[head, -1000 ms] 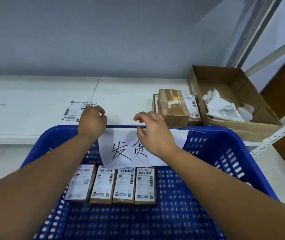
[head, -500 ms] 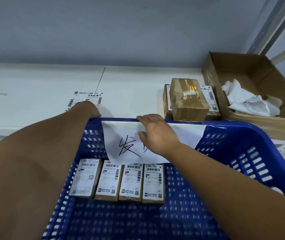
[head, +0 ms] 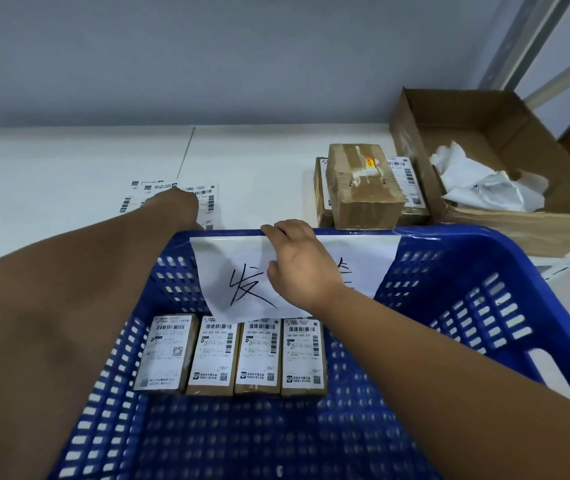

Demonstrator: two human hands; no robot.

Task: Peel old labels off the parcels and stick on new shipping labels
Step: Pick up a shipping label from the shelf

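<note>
Parcels (head: pixel 231 355), four relabelled, lie in the basket (head: pixel 484 306) at 6 o'clock; two wait at 1 o'clock. My left hand (head: pixel 176 207) covers loose labels (head: pixel 207 195), grip hidden; right fingers (head: pixel 276 233) clench the rim.

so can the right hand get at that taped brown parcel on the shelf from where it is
Probably yes. The right hand rests on the far rim of the blue basket, and the taped brown parcel sits just beyond that rim on the white shelf, with nothing between them.
</note>
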